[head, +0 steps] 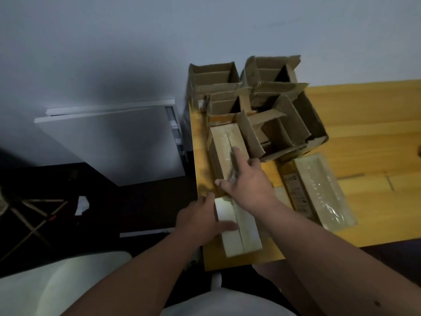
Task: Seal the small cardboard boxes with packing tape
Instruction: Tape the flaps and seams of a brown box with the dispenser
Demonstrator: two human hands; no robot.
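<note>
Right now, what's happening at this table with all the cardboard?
A person is sealing small boxes. Their right hand presses flat along the taped seam of one closed box, while the left hand steadies a nearer taped box at the edge of the wooden table. Several open boxes wait behind, and another taped box lies to the right.

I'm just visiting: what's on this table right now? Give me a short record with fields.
surface: wooden table
right hand: fingers straight, pressing the taped seam of the middle box
left hand: resting against the side of the near box
taped boxes: those two, plus a box on the right
unsealed: open boxes clustered at the far edge
tape roll: not visible
</note>
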